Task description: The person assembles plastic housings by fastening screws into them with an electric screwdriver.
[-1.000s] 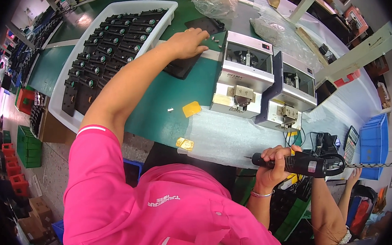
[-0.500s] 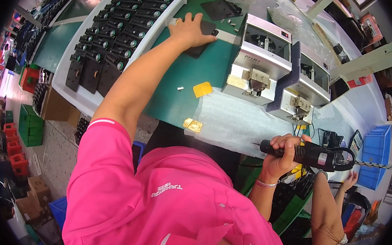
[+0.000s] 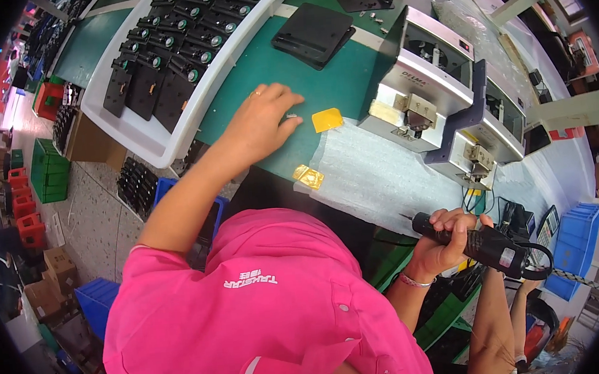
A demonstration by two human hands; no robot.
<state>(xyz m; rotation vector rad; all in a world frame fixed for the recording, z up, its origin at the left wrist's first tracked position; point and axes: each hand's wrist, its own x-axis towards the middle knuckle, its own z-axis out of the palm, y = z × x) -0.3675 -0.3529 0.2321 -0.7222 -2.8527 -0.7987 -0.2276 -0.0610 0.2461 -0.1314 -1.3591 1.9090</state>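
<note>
My left hand (image 3: 259,125) is over the green table mat (image 3: 235,86), fingers apart and open. A small silvery part (image 3: 292,115) lies between its thumb and index finger, and I cannot tell whether they touch it. My right hand (image 3: 444,242) is wrapped round a black electric screwdriver (image 3: 490,244), whose thin bit points left past the table's front edge. Flat black plates (image 3: 312,35) lie stacked on the mat beyond my left hand, with nothing holding them. A yellow piece (image 3: 326,120) rests just right of that hand.
On the left stands a white tray (image 3: 163,152) of black parts with round ends. Two metal-cased machines (image 3: 421,82) occupy the table's right side. Nearer lie a crumpled yellow piece (image 3: 308,177) and a white sheet (image 3: 362,175). Another person's arm (image 3: 490,327) shows at lower right.
My left hand has let go of the black plates and come back nearer to me, beside the small silvery part. The right hand still holds the screwdriver, almost in the same place.
</note>
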